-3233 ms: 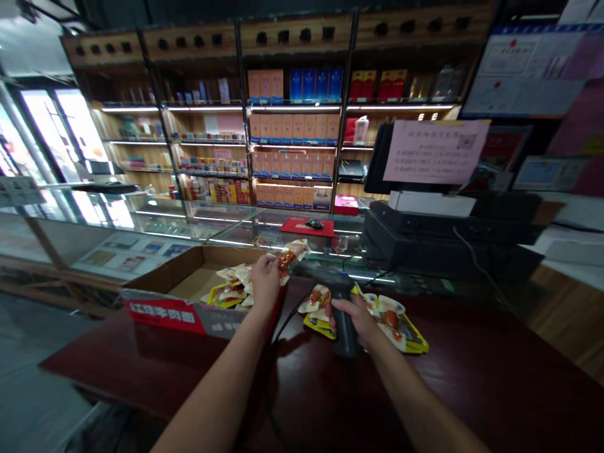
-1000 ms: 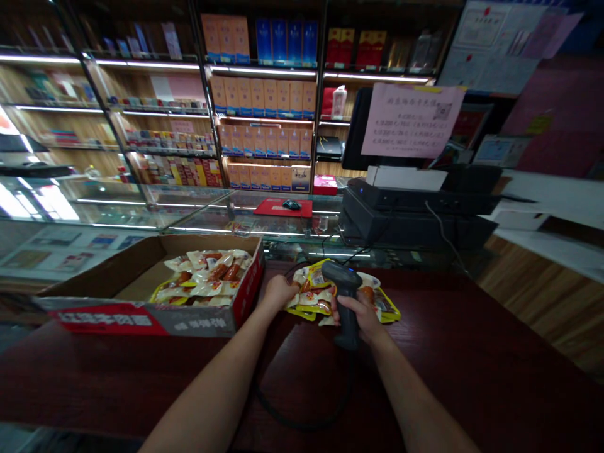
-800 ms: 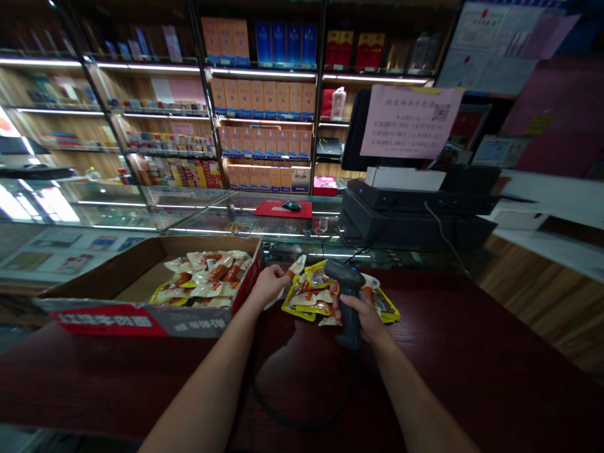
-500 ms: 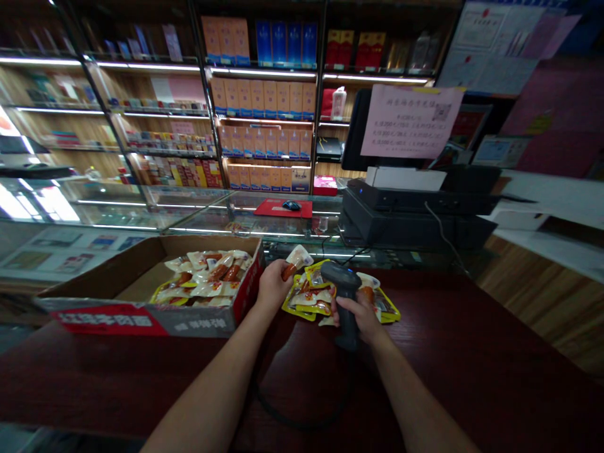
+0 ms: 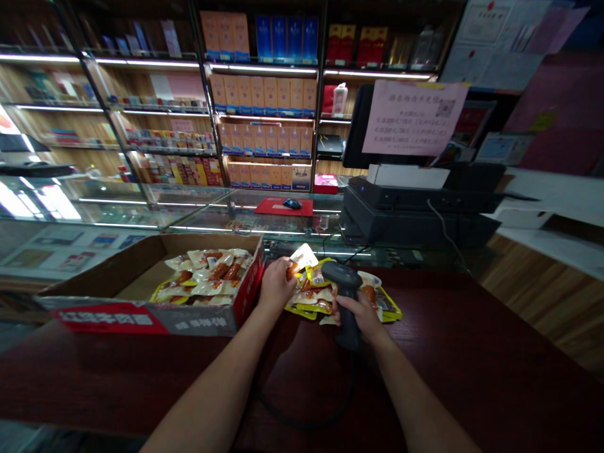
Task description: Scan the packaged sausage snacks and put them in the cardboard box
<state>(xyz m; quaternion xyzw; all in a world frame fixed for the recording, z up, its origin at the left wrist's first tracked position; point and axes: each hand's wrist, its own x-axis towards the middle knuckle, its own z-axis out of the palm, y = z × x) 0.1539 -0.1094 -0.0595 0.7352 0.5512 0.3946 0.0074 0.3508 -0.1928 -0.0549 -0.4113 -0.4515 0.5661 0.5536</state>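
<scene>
My left hand (image 5: 277, 286) is closed on a packaged sausage (image 5: 302, 257), whose clear end is brightly lit. My right hand (image 5: 361, 314) grips the handle of a dark barcode scanner (image 5: 348, 296), its head angled toward the lit pack. Under and behind both hands lie several yellow-edged snack packs (image 5: 314, 299), partly covered by the scanner and my fingers. To the left stands an open cardboard box (image 5: 198, 324) with more packaged sausages (image 5: 221, 270) heaped in its right part. The scanner's cable (image 5: 302, 425) curves over the dark red counter.
Behind the dark red counter (image 5: 155, 384) runs a glass display case (image 5: 207, 217) with a mouse (image 5: 292, 204) on a red mat. A monitor bearing a paper notice (image 5: 415, 119) and a black cash drawer (image 5: 415, 220) stand at the right. Stocked shelves (image 5: 264, 116) line the back.
The sausage pack in my left hand has become brightly lit, and that hand has shifted slightly right. My right hand stays around the scanner almost unmoved.
</scene>
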